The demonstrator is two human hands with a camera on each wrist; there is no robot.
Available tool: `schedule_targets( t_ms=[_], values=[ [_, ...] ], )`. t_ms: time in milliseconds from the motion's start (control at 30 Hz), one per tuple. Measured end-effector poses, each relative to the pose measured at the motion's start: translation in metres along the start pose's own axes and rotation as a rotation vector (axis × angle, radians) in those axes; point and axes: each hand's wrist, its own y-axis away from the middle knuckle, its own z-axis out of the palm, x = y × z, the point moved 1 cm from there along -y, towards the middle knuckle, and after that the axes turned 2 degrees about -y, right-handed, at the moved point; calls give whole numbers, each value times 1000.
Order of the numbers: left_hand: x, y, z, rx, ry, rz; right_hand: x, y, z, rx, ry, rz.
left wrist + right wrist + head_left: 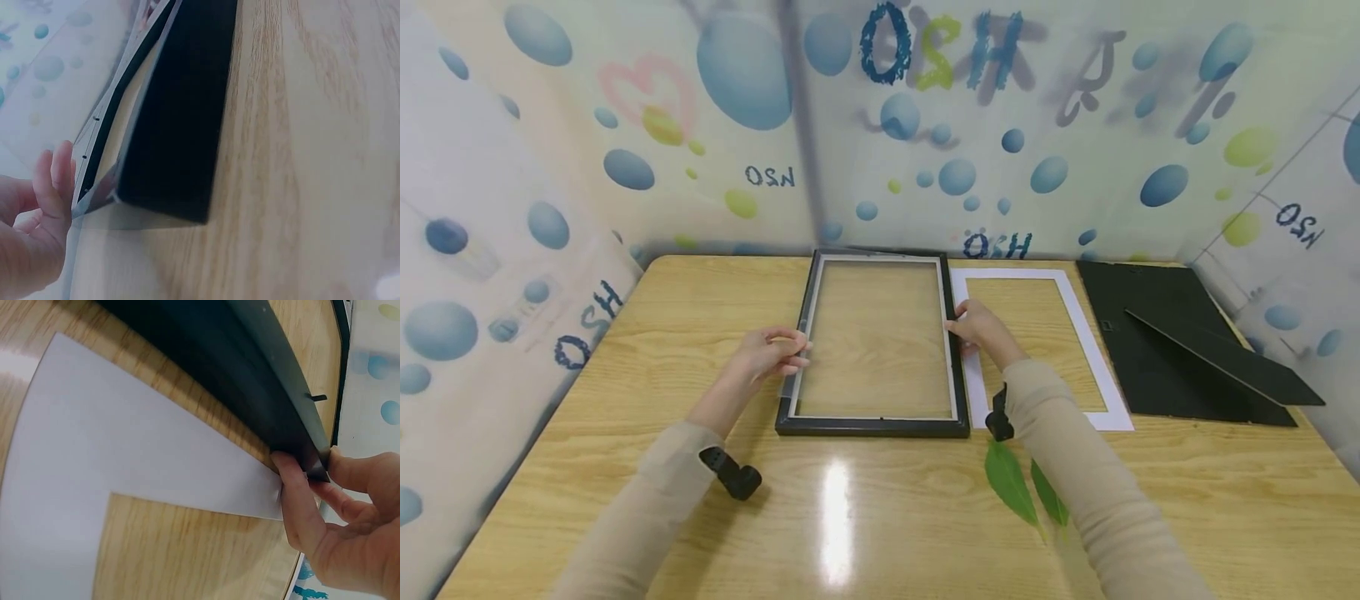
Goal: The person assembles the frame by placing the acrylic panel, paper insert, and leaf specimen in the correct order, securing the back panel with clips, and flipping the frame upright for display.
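Note:
A black picture frame (872, 427) lies on the wooden table, its opening showing the wood beneath. Over it is a clear plastic sheet (786, 385), slightly askew, whose left edge sticks out past the frame's left side. My left hand (769, 352) pinches that sheet at its left edge, thumb and fingers close together; in the left wrist view the hand (39, 222) is at the sheet's edge beside the frame's dark side wall (181, 119). On the opposite side my right hand (983, 332) grips the frame's right side, with fingers along the outer wall (275, 419).
A white mat board (1093, 350) lies right of the frame, partly under my right forearm. Farther right is a black backing board (1150, 292) with its stand flap (1232, 358) raised. Green leaves (1011, 482) lie near my right sleeve. A printed wall covering (880, 167) rises behind the table.

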Motion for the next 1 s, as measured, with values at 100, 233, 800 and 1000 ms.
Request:
schedule_targets(
  t_ms=[100,233,800,1000],
  values=[
    [-1,-2,2,11,0,0,-4,9,-1,-8,1,-15],
    [-2,-3,4,31,-10,-8,-5,8,-2,-10,7,-12],
    [4,-5,12,58,-214,22,-5,8,-4,-11,36,-1],
    [11,0,15,84,-416,76,-5,8,-3,-1,72,14]
  ],
)
